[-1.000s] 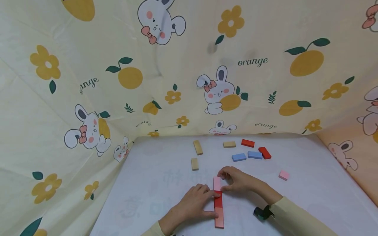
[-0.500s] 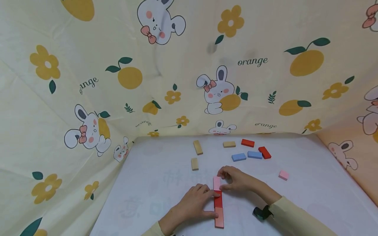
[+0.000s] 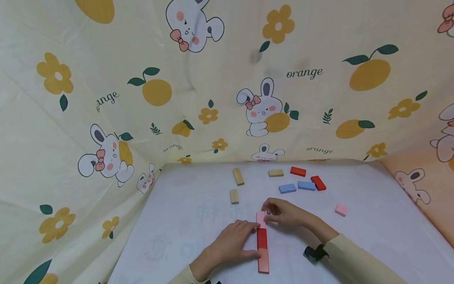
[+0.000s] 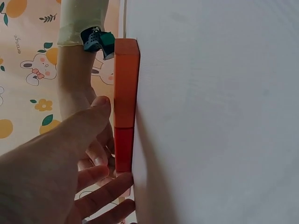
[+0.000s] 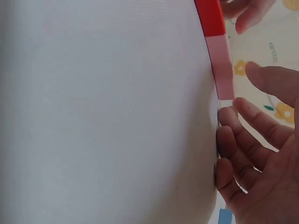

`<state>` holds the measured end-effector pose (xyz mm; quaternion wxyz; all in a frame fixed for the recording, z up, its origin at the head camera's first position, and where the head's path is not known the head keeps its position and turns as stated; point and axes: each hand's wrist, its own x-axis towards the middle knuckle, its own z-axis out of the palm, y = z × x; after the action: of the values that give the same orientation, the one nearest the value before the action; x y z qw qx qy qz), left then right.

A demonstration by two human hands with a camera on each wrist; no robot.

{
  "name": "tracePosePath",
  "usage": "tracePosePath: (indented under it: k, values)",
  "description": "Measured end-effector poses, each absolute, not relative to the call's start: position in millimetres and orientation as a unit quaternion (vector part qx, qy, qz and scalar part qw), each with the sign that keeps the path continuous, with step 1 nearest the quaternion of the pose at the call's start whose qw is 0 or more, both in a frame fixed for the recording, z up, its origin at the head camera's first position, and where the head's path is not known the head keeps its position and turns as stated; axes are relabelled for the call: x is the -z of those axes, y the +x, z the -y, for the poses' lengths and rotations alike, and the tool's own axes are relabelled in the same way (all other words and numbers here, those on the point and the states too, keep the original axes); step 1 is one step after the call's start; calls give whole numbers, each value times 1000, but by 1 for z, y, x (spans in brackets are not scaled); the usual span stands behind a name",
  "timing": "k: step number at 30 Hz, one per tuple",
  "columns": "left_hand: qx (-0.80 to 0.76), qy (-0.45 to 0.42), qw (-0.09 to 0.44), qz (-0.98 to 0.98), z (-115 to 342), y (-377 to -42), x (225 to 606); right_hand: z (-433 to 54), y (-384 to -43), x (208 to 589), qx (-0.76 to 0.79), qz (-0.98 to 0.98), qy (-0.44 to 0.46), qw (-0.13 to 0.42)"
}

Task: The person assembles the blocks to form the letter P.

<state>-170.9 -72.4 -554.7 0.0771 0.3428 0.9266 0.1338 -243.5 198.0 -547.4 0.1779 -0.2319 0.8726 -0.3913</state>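
Three wooden blocks lie end to end in a row: a salmon block (image 3: pixel 263 263) nearest, a red block (image 3: pixel 262 238) in the middle and a pink block (image 3: pixel 261 217) at the far end. My left hand (image 3: pixel 230 240) lies along the row's left side. Its thumb is at the salmon block, its fingertips at the pink one. From the right, my right hand (image 3: pixel 285 213) reaches to the pink block. In the right wrist view its index fingertip (image 5: pixel 239 103) is right at the block's end and its thumb (image 5: pixel 261 79) is apart from the block.
Farther back on the white table (image 3: pixel 184 225) lie several tan blocks (image 3: pixel 238 176), two blue blocks (image 3: pixel 287 188) and two red blocks (image 3: pixel 298 171). A small pink block (image 3: pixel 341 210) lies at the right. A printed cloth (image 3: pixel 213 79) hangs behind.
My left fingertips have moved forward from the red block to the pink block. My right thumb has shifted slightly farther forward along the pink block. The row of blocks looks unchanged.
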Motion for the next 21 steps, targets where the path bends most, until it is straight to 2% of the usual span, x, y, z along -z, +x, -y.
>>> tracePosePath:
  k: [4,14,21]
  values:
    - [-123,345,74,-928,73,-172,557,-200,-249,548,409,-868,-226,166]
    - [-92,376,24,-922,73,-172,559,-191,-272,548,395,-881,-242,100]
    - [-95,377,31,-921,72,-171,556,-176,-288,545,395,-876,-255,106]
